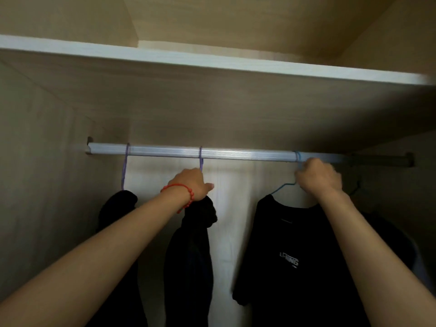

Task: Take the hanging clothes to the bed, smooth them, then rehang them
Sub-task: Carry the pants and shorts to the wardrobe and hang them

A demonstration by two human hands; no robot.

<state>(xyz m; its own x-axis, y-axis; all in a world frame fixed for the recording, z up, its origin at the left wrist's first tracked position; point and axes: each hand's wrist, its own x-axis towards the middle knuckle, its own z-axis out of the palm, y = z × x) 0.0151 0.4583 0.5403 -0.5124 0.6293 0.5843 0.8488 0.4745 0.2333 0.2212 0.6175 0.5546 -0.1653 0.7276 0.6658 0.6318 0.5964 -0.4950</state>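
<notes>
Reaching up into a wardrobe, both hands are at the hanging rail [236, 154], a pale ribbed bar running L to R just under a white-edged shelf [212, 60]. Left hand [192, 184] w/ a red bead bracelet [186, 195] on the wrist is closed round the neck of a purple hanger [201, 159], hook still over the rail near its middle; a dark garment [191, 256] droops bunched below that hand, touching the wrist. Right hand [318, 177] is curled round the neck of a blue hanger [297, 159], hook also on the rail, further R. That hanger carries a black T-shirt [283, 256] w/ a small white chest logo, hanging flat and facing the camera; the right forearm crosses in front of its R shoulder and hides that side. Another purple hanger [125, 168] sits on the rail's L end, well apart from the left hand, w/ a second dark garment [118, 208] hanging under it, partly behind the left forearm. Far R, in shadow, a dark hanger [357, 187] and more clothing hang past the right arm; can't tell what it is. Behind the clothes, a pale back panel [231, 197] shows between the middle garment and the T-shirt. Wood-grain side wall [47, 161] closes in on the L. Rail's R end goes dark where it meets its bracket [409, 159]. Bed isn't in view.
</notes>
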